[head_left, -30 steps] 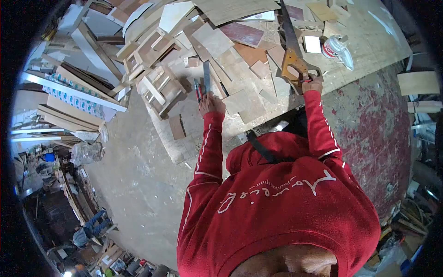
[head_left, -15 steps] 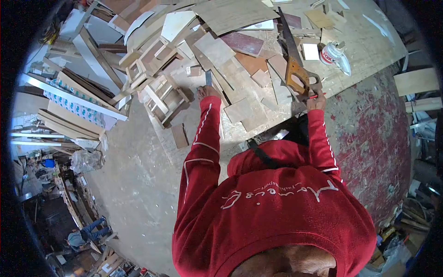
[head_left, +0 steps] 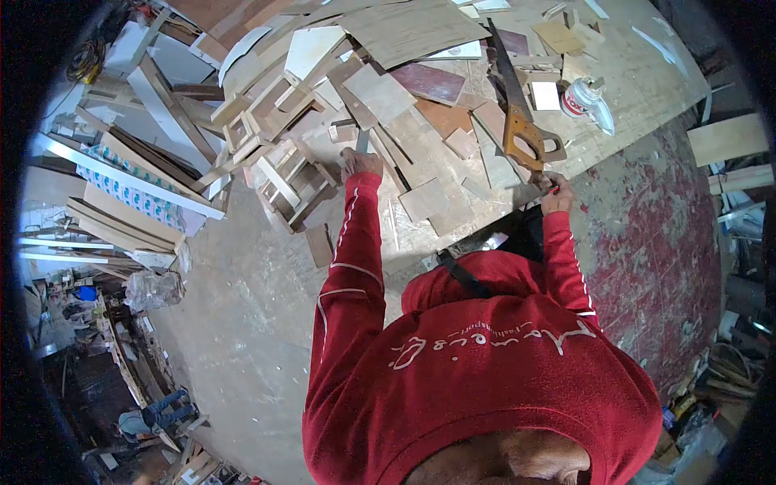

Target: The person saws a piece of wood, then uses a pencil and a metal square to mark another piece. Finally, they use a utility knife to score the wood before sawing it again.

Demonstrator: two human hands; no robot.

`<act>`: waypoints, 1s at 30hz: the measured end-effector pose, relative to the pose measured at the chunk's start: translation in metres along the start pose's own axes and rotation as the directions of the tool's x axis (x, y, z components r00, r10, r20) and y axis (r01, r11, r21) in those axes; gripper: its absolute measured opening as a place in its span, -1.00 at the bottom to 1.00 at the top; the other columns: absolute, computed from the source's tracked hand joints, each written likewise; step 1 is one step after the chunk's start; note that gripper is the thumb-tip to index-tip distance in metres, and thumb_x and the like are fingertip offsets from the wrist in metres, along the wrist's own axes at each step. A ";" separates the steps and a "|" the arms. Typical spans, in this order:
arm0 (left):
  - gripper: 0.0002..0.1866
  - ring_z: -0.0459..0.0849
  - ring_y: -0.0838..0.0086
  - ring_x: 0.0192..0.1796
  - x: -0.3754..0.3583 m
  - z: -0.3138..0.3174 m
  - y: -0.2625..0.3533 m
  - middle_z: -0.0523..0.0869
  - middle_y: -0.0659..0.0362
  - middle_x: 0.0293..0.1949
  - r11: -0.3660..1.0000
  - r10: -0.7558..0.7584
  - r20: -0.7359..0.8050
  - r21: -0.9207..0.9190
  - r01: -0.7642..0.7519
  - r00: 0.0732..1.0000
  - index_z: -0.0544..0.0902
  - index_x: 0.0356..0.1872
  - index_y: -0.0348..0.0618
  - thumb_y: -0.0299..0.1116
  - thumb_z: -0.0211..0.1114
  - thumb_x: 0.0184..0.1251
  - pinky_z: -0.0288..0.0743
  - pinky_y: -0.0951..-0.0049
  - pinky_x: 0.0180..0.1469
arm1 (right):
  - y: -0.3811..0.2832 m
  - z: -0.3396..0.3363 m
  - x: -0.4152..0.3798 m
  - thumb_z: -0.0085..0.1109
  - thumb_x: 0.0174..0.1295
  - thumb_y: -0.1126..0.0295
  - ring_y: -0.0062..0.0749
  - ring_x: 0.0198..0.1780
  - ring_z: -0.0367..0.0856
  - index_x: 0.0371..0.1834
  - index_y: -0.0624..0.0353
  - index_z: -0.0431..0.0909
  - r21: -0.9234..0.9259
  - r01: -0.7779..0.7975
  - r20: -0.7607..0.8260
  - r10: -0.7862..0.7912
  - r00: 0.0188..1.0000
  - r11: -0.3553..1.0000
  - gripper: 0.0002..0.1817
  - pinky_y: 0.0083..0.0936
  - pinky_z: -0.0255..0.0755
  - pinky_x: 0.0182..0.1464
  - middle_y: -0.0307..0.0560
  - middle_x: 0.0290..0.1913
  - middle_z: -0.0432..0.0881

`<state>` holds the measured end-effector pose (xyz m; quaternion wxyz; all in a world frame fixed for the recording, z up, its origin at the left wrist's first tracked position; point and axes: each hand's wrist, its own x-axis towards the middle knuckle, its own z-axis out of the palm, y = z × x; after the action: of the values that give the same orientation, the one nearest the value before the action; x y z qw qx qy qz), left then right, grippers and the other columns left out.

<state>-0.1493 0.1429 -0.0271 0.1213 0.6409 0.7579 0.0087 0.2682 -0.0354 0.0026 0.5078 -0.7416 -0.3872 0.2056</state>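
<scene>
My left hand (head_left: 361,164) is closed around the lower end of a flat grey metal blade (head_left: 363,141) that points away from me. Its handle, if any, is hidden by my fingers. Just ahead lies a small wood block (head_left: 343,132), and a small wooden frame (head_left: 284,184) stands to the left. Near the table's front edge, my right hand (head_left: 558,196) is closed on a thin red pencil-like stick (head_left: 554,190), mostly covered by the fingers. Right above that hand lies a handsaw (head_left: 524,137) with a wooden handle, its blade pointing away.
Flat wood offcuts (head_left: 420,198) cover the middle of the worktable (head_left: 630,89). A white and red glue tub (head_left: 579,99) stands at the right. A second wooden frame (head_left: 246,129) is at the left, near leaning boards (head_left: 133,174). Scraps lie on the floor lower left.
My right hand has come down and towards me, away from the saw handle, with the red stick still in it. My left hand stays near the same spot with the metal blade.
</scene>
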 end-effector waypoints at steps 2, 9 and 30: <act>-0.61 0.68 -0.03 -0.10 -0.031 -0.054 0.028 0.68 -0.13 -0.14 0.964 -0.167 -0.093 -0.223 0.143 0.982 0.51 -0.07 -0.31 -0.26 0.09 0.12 0.52 0.06 -0.03 | -0.010 0.005 -0.004 0.11 0.17 0.61 -0.54 -0.35 0.53 -0.20 0.27 0.62 0.032 0.006 0.040 -0.008 0.999 0.999 -0.83 -0.57 0.45 -0.23 -0.18 -0.38 0.64; -0.68 0.67 -0.07 -0.14 -0.025 -0.042 0.017 0.69 -0.11 -0.27 0.935 -0.021 -0.264 -0.348 -0.075 0.964 0.54 -0.10 -0.21 -0.35 0.14 0.09 0.52 0.03 -0.09 | -0.006 0.029 -0.014 0.11 0.19 0.55 -0.51 -0.32 0.58 -0.19 0.20 0.64 0.059 0.195 0.077 -0.199 0.977 0.979 -0.83 -0.53 0.47 -0.22 -0.10 -0.36 0.68; -0.71 0.67 -0.12 -0.20 -0.072 -0.100 0.033 0.68 -0.21 -0.34 0.979 0.134 -0.022 -0.155 -0.136 0.991 0.62 -0.13 -0.16 -0.26 0.15 0.19 0.52 -0.03 -0.09 | -0.022 0.041 -0.040 0.21 0.29 0.26 -0.55 -0.33 0.61 -0.18 0.29 0.63 0.068 0.137 0.392 -0.153 0.907 0.988 -0.73 -0.56 0.49 -0.19 -0.17 -0.36 0.71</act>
<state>-0.1266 0.0929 0.0883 0.1658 0.6794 0.7103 0.0799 0.2070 -0.0384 0.0024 0.4472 -0.6437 -0.5318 0.3207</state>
